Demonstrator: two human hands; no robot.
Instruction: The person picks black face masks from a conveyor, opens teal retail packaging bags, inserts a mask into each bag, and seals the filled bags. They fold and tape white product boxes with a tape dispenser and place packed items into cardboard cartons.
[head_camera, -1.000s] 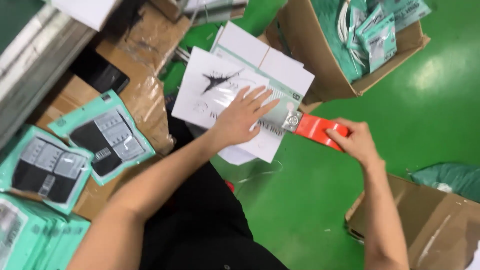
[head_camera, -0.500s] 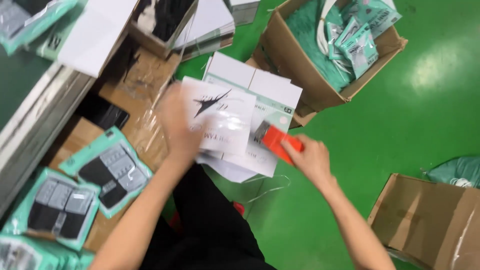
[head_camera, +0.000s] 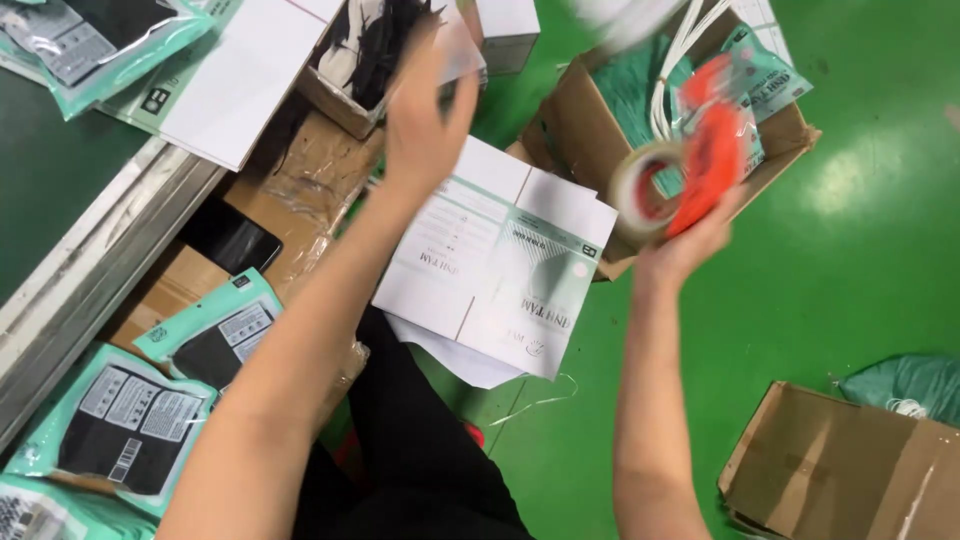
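My right hand (head_camera: 690, 240) is raised and grips an orange tape dispenser (head_camera: 712, 150) with a roll of clear tape (head_camera: 645, 190) on it; the tool is motion-blurred. My left hand (head_camera: 425, 110) is lifted toward the upper middle, fingers spread, beside a white flap of an open box (head_camera: 455, 45); whether it holds anything cannot be made out. Between my arms, flattened white-and-teal cartons (head_camera: 500, 265) lie stacked on my lap.
An open cardboard box (head_camera: 600, 120) of teal packets sits on the green floor at upper right. Another brown box (head_camera: 850, 465) lies at lower right. Teal packets (head_camera: 130, 425) rest on brown cardboard at left, beside a metal table edge (head_camera: 90, 270).
Both hands have risen off the flat cartons. The right hand lifted the orange tape dispenser up and right. The left hand left the white sheet and reached up toward the box.
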